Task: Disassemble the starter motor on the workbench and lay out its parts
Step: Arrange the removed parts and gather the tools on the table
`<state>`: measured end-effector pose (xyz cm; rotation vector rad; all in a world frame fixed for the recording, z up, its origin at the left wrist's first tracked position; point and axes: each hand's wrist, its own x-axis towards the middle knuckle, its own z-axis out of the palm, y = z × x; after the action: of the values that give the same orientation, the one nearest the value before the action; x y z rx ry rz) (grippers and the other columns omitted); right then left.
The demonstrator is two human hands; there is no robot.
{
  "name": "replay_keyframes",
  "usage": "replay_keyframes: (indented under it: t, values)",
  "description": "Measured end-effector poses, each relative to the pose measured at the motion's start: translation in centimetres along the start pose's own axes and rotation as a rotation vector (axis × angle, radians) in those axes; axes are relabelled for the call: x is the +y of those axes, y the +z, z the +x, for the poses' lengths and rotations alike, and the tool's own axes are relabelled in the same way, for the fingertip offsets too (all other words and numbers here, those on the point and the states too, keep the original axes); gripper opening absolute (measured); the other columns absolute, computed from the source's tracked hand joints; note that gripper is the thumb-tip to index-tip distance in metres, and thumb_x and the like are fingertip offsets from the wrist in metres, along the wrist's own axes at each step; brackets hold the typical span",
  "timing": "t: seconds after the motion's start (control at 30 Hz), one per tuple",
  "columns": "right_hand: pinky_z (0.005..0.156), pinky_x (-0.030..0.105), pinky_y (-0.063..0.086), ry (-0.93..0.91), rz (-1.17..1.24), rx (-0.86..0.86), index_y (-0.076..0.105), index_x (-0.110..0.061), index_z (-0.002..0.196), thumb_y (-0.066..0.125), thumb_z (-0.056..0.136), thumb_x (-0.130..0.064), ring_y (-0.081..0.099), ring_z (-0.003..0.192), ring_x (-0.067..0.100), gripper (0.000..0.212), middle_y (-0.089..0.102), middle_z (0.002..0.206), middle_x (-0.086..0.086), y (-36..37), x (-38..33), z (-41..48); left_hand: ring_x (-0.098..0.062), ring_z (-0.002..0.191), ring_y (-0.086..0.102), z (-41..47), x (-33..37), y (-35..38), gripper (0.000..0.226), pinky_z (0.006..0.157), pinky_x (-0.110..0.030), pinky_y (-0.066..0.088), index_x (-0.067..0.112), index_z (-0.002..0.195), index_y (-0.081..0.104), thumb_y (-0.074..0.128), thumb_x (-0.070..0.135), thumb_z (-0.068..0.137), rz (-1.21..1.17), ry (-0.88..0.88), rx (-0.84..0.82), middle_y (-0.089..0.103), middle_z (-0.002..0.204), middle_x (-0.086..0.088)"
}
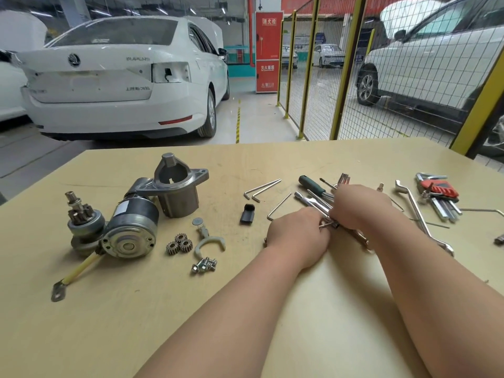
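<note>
The starter motor lies in parts on the left of the workbench point(136, 323). The motor body point(132, 227) lies on its side, a yellow cable point(79, 271) trailing from it. Behind it stands the grey nose housing point(178, 186), and the pinion drive assembly point(81, 222) sits to the left. Three small gears point(179, 243), a white plastic fork lever point(208, 238) and several bolts point(204, 265) lie in front. My left hand point(298, 236) and my right hand point(360, 205) meet at mid-table, both closed on a small metal part point(328, 223) mostly hidden by my fingers.
Loose hex keys point(263, 188) and a black cap point(247, 213) lie left of my hands. A green-handled screwdriver point(312, 184), a ratchet handle point(311, 201), a long wrench point(420, 214) and a red hex key set point(439, 190) lie on the right. Cars and yellow fencing stand beyond.
</note>
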<state>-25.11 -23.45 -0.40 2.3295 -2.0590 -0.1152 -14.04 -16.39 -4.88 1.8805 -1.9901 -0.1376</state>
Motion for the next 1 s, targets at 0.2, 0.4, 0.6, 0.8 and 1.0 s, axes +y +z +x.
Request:
replay_keyframes:
  t: [0.2, 0.4, 0.6, 0.8, 1.0]
  values:
    - [0.075, 0.035, 0.047, -0.020, -0.025, -0.082, 0.055, -0.004, 0.089, 0.043, 0.086, -0.013, 0.058, 0.099, 0.034, 0.015, 0.058, 0.112, 0.020, 0.6, 0.1, 0.6, -0.023, 0.101, 0.058, -0.4, -0.2, 0.2, 0.025, 0.067, -0.032, 0.036, 0.028, 0.104, 0.056, 0.042, 0.039, 0.087, -0.054, 0.001, 0.048, 0.056, 0.114, 0.008]
    - [0.070, 0.033, 0.041, -0.019, -0.026, -0.072, 0.041, -0.017, 0.067, 0.043, 0.076, -0.009, 0.055, 0.087, 0.030, 0.012, 0.054, 0.092, 0.008, 0.4, -0.1, 0.0, -0.021, 0.104, 0.056, -0.7, -0.1, 0.0, 0.025, 0.068, -0.032, 0.035, 0.029, 0.107, 0.056, 0.043, 0.038, 0.087, -0.053, -0.003, 0.031, 0.056, 0.117, 0.009]
    - [0.064, 0.029, 0.044, -0.022, 0.058, -0.036, 0.047, -0.015, 0.067, 0.049, 0.080, -0.021, 0.055, 0.068, 0.024, 0.014, 0.051, 0.074, 0.004, 0.8, 0.3, 0.3, -0.022, 0.106, 0.055, -0.9, -0.1, -0.1, 0.028, 0.072, -0.033, 0.038, 0.028, 0.112, 0.056, 0.044, 0.038, 0.089, -0.051, -0.016, 0.023, 0.053, 0.121, 0.007]
    - [0.058, 0.028, 0.040, -0.035, 0.315, 0.128, 0.051, -0.009, 0.065, 0.047, 0.082, -0.020, 0.053, 0.065, 0.029, 0.021, 0.052, 0.063, 0.008, 0.0, 2.2, 1.3, -0.019, 0.105, 0.055, -0.9, -0.5, 0.1, 0.029, 0.078, -0.033, 0.043, 0.029, 0.114, 0.057, 0.045, 0.039, 0.089, -0.100, -0.035, 0.048, 0.050, 0.119, 0.008]
    - [0.059, 0.029, 0.046, -0.043, 0.311, 0.196, 0.060, -0.010, 0.072, 0.049, 0.081, -0.017, 0.058, 0.072, 0.030, 0.016, 0.060, 0.071, 0.009, 0.1, 2.6, 1.2, -0.019, 0.104, 0.055, -0.7, -0.6, 0.2, 0.028, 0.076, -0.032, 0.043, 0.031, 0.112, 0.057, 0.045, 0.040, 0.088, -0.106, -0.049, 0.050, 0.050, 0.118, 0.009]
